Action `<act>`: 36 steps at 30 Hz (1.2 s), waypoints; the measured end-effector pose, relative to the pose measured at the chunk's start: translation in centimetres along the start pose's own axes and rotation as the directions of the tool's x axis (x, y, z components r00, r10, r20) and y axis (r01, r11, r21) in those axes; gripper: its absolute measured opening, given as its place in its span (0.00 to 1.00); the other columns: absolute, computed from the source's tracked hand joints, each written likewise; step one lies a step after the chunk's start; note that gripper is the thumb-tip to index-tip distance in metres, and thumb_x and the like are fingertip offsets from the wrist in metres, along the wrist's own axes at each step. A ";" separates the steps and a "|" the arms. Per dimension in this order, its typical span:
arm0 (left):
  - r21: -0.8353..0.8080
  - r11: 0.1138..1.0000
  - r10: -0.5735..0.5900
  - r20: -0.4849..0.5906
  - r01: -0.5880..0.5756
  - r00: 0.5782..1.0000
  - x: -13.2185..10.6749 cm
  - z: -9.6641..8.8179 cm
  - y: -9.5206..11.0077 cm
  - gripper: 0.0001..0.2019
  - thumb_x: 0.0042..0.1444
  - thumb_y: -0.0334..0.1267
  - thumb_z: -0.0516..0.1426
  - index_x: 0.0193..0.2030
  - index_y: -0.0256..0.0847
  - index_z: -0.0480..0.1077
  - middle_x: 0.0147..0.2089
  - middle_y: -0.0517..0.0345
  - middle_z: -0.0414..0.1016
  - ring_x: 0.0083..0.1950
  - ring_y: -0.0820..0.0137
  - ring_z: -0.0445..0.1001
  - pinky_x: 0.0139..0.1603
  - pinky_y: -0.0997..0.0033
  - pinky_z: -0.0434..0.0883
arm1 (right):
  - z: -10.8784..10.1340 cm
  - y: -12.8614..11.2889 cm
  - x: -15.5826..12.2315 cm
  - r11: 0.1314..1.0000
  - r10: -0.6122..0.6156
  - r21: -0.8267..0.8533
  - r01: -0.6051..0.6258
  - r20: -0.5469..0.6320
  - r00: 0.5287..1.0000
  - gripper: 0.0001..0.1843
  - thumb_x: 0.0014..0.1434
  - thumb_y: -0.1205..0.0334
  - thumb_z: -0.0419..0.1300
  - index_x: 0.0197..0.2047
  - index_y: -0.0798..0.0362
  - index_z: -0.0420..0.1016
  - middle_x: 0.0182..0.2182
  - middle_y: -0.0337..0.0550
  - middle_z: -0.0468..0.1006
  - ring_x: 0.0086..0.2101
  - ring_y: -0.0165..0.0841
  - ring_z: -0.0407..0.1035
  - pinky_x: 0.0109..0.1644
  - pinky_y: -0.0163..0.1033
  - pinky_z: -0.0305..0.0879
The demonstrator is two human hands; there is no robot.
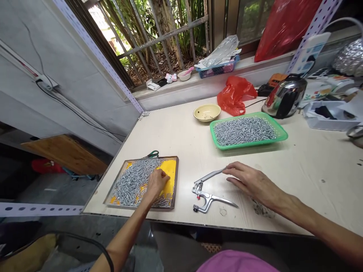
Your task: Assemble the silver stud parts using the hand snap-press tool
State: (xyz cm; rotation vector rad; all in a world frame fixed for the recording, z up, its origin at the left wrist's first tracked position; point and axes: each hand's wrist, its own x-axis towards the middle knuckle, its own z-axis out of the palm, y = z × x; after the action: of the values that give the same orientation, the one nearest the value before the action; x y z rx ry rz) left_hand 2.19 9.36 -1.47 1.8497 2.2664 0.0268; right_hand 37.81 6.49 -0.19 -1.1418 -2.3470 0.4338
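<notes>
My left hand (155,184) reaches into a shallow tray (176,181) with a yellow bottom. Its thumb and fingertips are pinched together over the bare yellow patch; whatever is between them is too small to make out. Small silvery metal cylinders (132,179) are heaped around it in the tray. Snap-fastener pliers (208,196) lie on the table, handles spread and pointing right, with a small red part near the jaw. My right hand (252,181) hovers by the upper handle, fingers extended and apart, fingertips at the handle's end.
A green basket (217,146) full of similar metal pieces stands behind the pliers. Near it are a yellow bowl (207,113), a red plastic bag (235,94) and a metal kettle (286,96). Green-handled scissors (154,153) lie behind the tray. A clear ring-shaped bit (223,212) lies near the table's front edge.
</notes>
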 end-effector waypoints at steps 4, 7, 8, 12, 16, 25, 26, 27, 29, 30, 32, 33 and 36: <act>0.075 0.997 0.032 -0.006 -0.031 0.999 -0.4 0.1 0.7 0.08 0.54 0.32 0.52 0.28 0.35 0.72 0.29 0.53 0.74 0.32 0.69 0.71 0.30 0.72 0.59 | 1.0 -1.3 -0.8 0.999 -0.004 0.053 0.001 0.054 0.999 0.14 0.66 0.64 0.46 0.48 0.49 0.71 0.44 0.46 0.72 0.42 0.34 0.70 0.45 0.41 0.70; 0.157 0.985 0.073 -0.026 -0.068 0.997 -0.9 0.4 1.4 0.12 0.55 0.28 0.48 0.29 0.35 0.72 0.32 0.50 0.73 0.34 0.67 0.70 0.33 0.70 0.58 | 2.1 -2.2 -1.4 0.998 -0.007 0.055 0.001 0.102 0.995 0.14 0.66 0.63 0.46 0.46 0.49 0.73 0.40 0.45 0.73 0.38 0.33 0.70 0.42 0.40 0.69; 0.180 0.980 0.089 -0.030 -0.082 0.996 -1.1 0.5 1.6 0.12 0.55 0.28 0.48 0.30 0.35 0.72 0.34 0.48 0.73 0.36 0.66 0.70 0.34 0.70 0.59 | 2.4 -2.5 -1.6 0.999 -0.011 0.051 0.005 0.119 0.993 0.14 0.66 0.64 0.46 0.45 0.49 0.73 0.39 0.45 0.73 0.37 0.33 0.70 0.42 0.40 0.69; 0.238 0.960 0.155 -0.023 -0.146 0.988 -1.4 0.7 1.9 0.14 0.56 0.25 0.46 0.33 0.35 0.72 0.37 0.45 0.72 0.39 0.64 0.70 0.37 0.68 0.60 | 3.4 -2.9 -2.1 1.000 -0.021 0.027 0.016 0.178 0.984 0.13 0.65 0.64 0.47 0.43 0.51 0.73 0.37 0.46 0.72 0.35 0.33 0.69 0.41 0.39 0.66; 0.096 0.986 0.145 -0.084 -0.137 0.986 -2.0 -0.5 2.3 0.12 0.56 0.30 0.48 0.33 0.35 0.73 0.37 0.46 0.75 0.38 0.64 0.71 0.38 0.68 0.63 | 4.1 -2.5 -2.6 1.000 0.006 -0.018 -0.002 0.210 0.978 0.10 0.64 0.67 0.50 0.42 0.52 0.72 0.37 0.45 0.71 0.36 0.33 0.67 0.41 0.38 0.63; -0.592 0.777 0.074 0.425 0.215 0.902 -7.6 -0.2 7.3 0.18 0.45 0.51 0.58 0.31 0.35 0.73 0.18 0.66 0.62 0.17 0.78 0.56 0.17 0.77 0.53 | 3.8 -2.4 -3.2 0.996 0.069 -0.077 -0.049 0.283 0.957 0.09 0.64 0.67 0.51 0.37 0.54 0.72 0.35 0.44 0.70 0.36 0.33 0.64 0.38 0.37 0.57; -0.589 0.774 0.073 0.446 0.231 0.892 -7.8 0.3 7.7 0.19 0.43 0.52 0.59 0.30 0.34 0.72 0.17 0.66 0.61 0.17 0.79 0.55 0.17 0.77 0.52 | 3.7 -2.4 -3.1 0.995 0.069 -0.082 -0.048 0.280 0.958 0.09 0.65 0.67 0.50 0.36 0.54 0.72 0.35 0.43 0.70 0.35 0.32 0.63 0.37 0.37 0.56; -0.585 0.774 0.069 0.457 0.242 0.887 -7.9 0.8 7.9 0.20 0.42 0.53 0.59 0.29 0.34 0.72 0.17 0.67 0.60 0.17 0.79 0.54 0.17 0.78 0.50 | 3.7 -2.4 -3.1 0.995 0.069 -0.086 -0.048 0.274 0.959 0.10 0.65 0.67 0.50 0.36 0.55 0.71 0.35 0.43 0.69 0.35 0.32 0.63 0.37 0.37 0.55; -0.573 0.781 0.057 0.465 0.251 0.883 -7.8 1.4 8.1 0.21 0.41 0.55 0.59 0.28 0.34 0.71 0.15 0.68 0.58 0.16 0.80 0.52 0.17 0.78 0.49 | 3.8 -2.3 -3.1 0.995 0.070 -0.086 -0.049 0.262 0.963 0.10 0.65 0.66 0.50 0.35 0.55 0.71 0.34 0.43 0.69 0.33 0.31 0.62 0.35 0.37 0.54; -0.562 0.789 0.056 0.467 0.247 0.882 -7.7 1.6 8.1 0.22 0.40 0.56 0.59 0.27 0.34 0.71 0.15 0.68 0.58 0.16 0.80 0.51 0.17 0.77 0.49 | 3.9 -2.3 -3.1 0.995 0.069 -0.082 -0.049 0.259 0.963 0.10 0.65 0.66 0.51 0.35 0.55 0.71 0.34 0.42 0.69 0.33 0.31 0.62 0.34 0.37 0.53; -0.537 0.812 0.061 0.470 0.231 0.880 -7.5 1.7 8.0 0.22 0.40 0.56 0.59 0.26 0.35 0.71 0.14 0.68 0.57 0.16 0.80 0.51 0.17 0.77 0.49 | 4.0 -2.2 -3.1 0.996 0.066 -0.077 -0.048 0.254 0.965 0.09 0.65 0.65 0.51 0.36 0.55 0.71 0.33 0.42 0.69 0.32 0.30 0.61 0.34 0.37 0.52; -0.524 0.822 0.060 0.470 0.224 0.880 -7.5 1.7 8.0 0.22 0.40 0.56 0.59 0.26 0.35 0.71 0.14 0.68 0.57 0.16 0.80 0.51 0.17 0.77 0.49 | 4.1 -2.1 -3.2 0.996 0.062 -0.077 -0.044 0.249 0.967 0.09 0.65 0.66 0.51 0.36 0.55 0.71 0.33 0.42 0.69 0.33 0.30 0.61 0.34 0.37 0.52; -0.503 0.837 0.058 0.471 0.215 0.880 -7.5 1.6 8.0 0.19 0.41 0.54 0.58 0.24 0.36 0.71 0.14 0.68 0.55 0.16 0.80 0.52 0.17 0.77 0.49 | 4.4 -1.9 -3.3 0.996 0.051 -0.081 -0.033 0.233 0.971 0.10 0.66 0.66 0.50 0.36 0.55 0.71 0.33 0.42 0.69 0.33 0.31 0.61 0.35 0.37 0.52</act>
State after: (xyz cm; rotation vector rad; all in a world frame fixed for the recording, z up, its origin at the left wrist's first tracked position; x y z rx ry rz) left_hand 11.61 3.57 -0.68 1.2836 1.7510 0.1707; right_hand 35.90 2.38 -3.85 -1.2363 -2.5658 0.5232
